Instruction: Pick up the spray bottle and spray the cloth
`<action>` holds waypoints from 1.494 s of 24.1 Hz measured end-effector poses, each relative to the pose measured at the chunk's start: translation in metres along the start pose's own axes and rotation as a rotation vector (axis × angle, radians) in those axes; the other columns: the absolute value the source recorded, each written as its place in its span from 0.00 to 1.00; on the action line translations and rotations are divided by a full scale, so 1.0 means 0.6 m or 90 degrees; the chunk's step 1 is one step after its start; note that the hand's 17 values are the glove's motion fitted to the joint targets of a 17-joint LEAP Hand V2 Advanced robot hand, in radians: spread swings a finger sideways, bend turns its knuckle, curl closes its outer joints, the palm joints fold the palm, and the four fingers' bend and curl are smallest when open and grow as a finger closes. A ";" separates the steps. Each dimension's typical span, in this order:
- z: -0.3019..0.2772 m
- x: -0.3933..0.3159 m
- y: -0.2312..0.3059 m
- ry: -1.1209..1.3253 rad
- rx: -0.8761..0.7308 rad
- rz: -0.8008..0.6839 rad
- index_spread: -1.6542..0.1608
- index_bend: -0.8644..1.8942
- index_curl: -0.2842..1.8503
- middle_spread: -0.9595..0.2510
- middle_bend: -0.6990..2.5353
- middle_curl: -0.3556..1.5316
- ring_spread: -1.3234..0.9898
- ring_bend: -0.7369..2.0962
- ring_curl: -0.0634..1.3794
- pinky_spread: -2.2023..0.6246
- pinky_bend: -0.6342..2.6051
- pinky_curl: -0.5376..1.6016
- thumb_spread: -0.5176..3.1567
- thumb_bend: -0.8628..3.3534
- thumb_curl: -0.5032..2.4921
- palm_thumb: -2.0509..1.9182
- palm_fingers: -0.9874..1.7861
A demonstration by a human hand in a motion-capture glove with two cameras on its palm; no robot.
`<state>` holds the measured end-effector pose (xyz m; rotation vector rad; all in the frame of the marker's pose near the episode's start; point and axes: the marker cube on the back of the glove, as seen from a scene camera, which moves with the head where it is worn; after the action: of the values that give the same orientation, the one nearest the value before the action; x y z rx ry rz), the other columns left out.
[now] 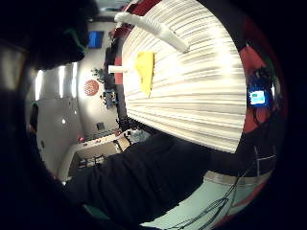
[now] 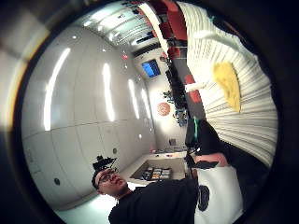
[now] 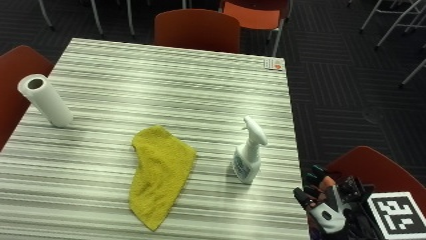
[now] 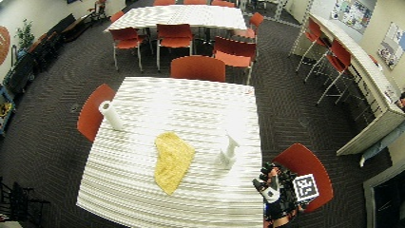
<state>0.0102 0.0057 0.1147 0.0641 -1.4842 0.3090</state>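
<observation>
A white spray bottle (image 3: pixel 249 152) stands upright on the striped table (image 3: pixel 166 85), near its right edge. A yellow cloth (image 3: pixel 158 172) lies flat to the bottle's left, a short gap between them. My gloved right hand (image 3: pixel 321 202) is off the table's right edge, below and right of the bottle, fingers loosely spread and holding nothing. In the little finger side palm view the bottle (image 1: pixel 153 28) and the cloth (image 1: pixel 145 69) show on the table. The thumb side palm view shows the cloth (image 2: pixel 227 84) too.
A paper towel roll (image 3: pixel 44 100) stands at the table's left edge. Red chairs (image 3: pixel 196 27) stand around the table, one (image 3: pixel 373 167) right by my hand. A small card (image 3: pixel 273 64) lies at the far right corner.
</observation>
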 end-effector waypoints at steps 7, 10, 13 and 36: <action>0.029 0.044 -0.053 0.076 0.042 0.080 0.74 0.36 0.24 0.83 0.27 0.35 0.59 0.44 0.29 0.81 0.40 0.44 0.42 0.22 0.32 0.72 0.50; 0.033 0.099 -0.091 0.095 0.050 0.083 0.74 0.36 0.24 0.83 0.27 0.36 0.59 0.44 0.29 0.81 0.40 0.45 0.42 0.22 0.32 0.72 0.50; 0.037 0.153 -0.126 0.109 0.060 0.079 0.74 0.36 0.24 0.82 0.27 0.36 0.59 0.44 0.29 0.81 0.40 0.45 0.42 0.22 0.32 0.73 0.50; 0.073 0.227 -0.191 0.077 0.103 0.083 0.74 0.36 0.25 0.80 0.28 0.38 0.59 0.43 0.30 0.81 0.37 0.44 0.41 0.20 0.34 0.76 0.51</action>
<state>0.0030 -0.0916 0.2696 0.0769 -1.3444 0.5299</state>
